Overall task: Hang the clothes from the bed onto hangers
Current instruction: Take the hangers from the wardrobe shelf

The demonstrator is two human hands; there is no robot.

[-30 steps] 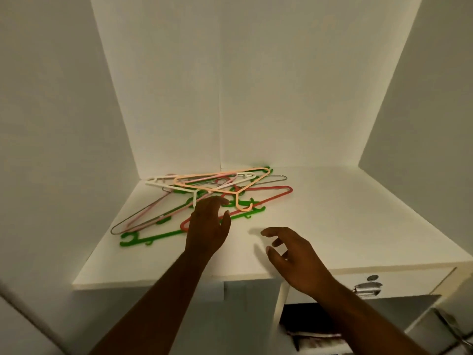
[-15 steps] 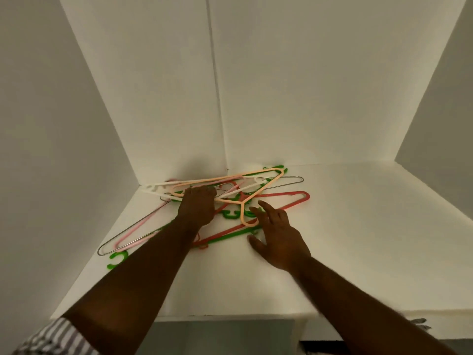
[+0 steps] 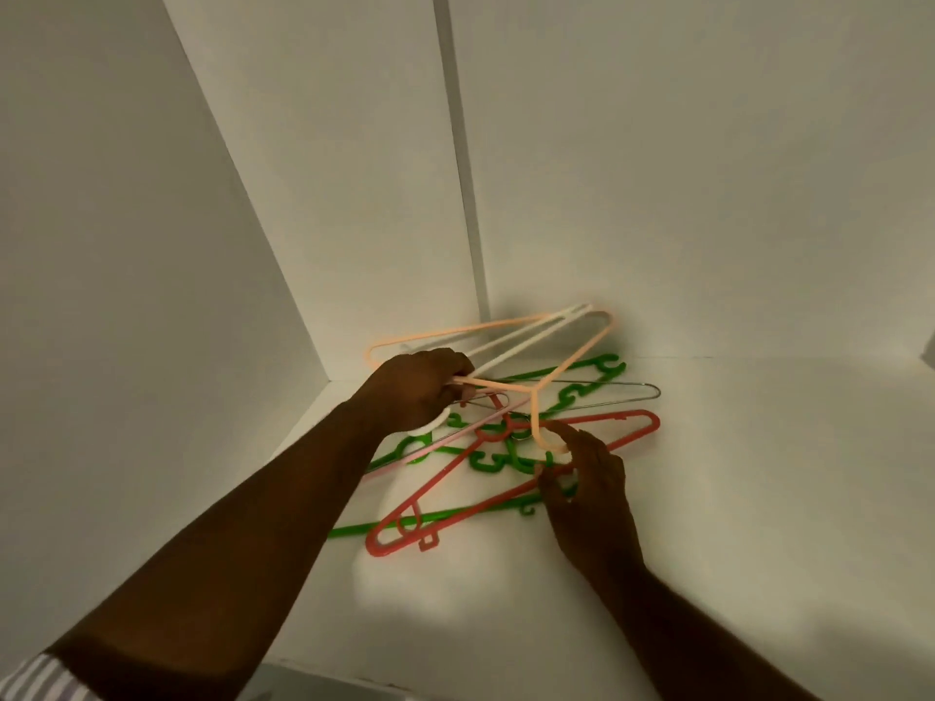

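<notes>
A tangle of hangers lies on a white wardrobe shelf. My left hand grips the arm of a peach hanger and a white hanger, lifting them off the pile. My right hand pinches the peach hanger's hook just above the pile. Below lie a red hanger, green hangers, a pink one and a thin metal wire hanger. No clothes are in sight.
White wardrobe walls close in on the left and at the back, meeting in a corner right behind the pile. The shelf stretches off to the right. A striped sleeve shows at the bottom left.
My head has moved closer to the shelf. My left hand has closed round the peach and white hangers and raised them. My right hand has gone from the shelf to the peach hook.
</notes>
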